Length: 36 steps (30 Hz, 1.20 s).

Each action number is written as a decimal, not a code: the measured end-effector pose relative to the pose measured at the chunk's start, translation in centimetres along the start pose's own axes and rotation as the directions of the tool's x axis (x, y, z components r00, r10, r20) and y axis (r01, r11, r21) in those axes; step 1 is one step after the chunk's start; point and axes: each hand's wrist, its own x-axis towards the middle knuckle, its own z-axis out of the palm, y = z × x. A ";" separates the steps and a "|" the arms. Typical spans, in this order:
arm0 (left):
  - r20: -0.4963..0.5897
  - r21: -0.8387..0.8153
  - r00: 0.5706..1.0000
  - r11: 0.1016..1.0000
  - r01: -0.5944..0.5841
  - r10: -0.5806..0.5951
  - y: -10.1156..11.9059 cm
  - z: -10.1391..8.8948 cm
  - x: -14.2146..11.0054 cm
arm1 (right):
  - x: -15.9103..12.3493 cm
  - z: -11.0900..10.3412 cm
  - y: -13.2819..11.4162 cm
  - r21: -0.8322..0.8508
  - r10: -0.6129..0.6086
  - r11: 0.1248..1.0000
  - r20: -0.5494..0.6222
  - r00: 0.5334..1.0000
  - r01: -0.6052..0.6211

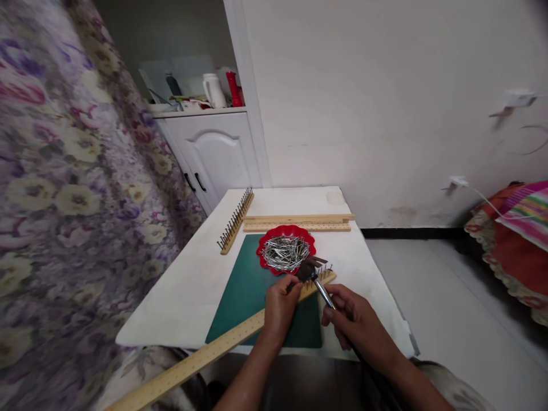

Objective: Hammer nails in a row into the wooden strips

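Note:
A claw hammer (pixel 324 291) with a dark head and shiny shaft is gripped in my right hand (pixel 357 319). Its head is just above the fingertips of my left hand (pixel 280 305). Those fingers are pinched together at a long wooden strip (pixel 231 342); what is between them is hidden. Several nails stand upright in the strip's far right end, and rows of small holes run along the rest. The strip slants over a green mat (pixel 240 285). Right behind my left hand, a red scalloped dish (pixel 262 264) holds a heap of loose silvery nails (pixel 285 253).
On the white table (pixel 180 291), a wooden strip full of upright nails (pixel 237 222) lies at the left. More holed strips (pixel 297 222) lie across the back. A floral curtain (pixel 85 188) hangs at left, and a wall rises behind the table.

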 end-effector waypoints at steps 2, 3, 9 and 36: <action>-0.011 0.011 1.000 1.000 -0.010 0.010 -0.2 0.1 0.0 | 0.0 0.2 0.2 -0.039 0.003 0.999 0.007 1.000 -0.003; -0.008 0.011 1.000 1.000 -0.013 0.013 -0.4 0.1 0.0 | 0.0 0.2 0.4 -0.064 -0.001 0.998 0.004 1.000 0.001; 0.012 -0.012 1.000 1.000 -0.010 0.011 -1.2 0.4 0.0 | 0.0 0.3 0.6 -0.140 -0.025 0.990 -0.006 1.000 0.024; 0.013 0.080 1.000 0.997 -0.019 0.018 -0.1 0.0 -0.1 | -0.3 0.1 0.1 -0.098 0.006 0.995 0.017 1.000 -0.004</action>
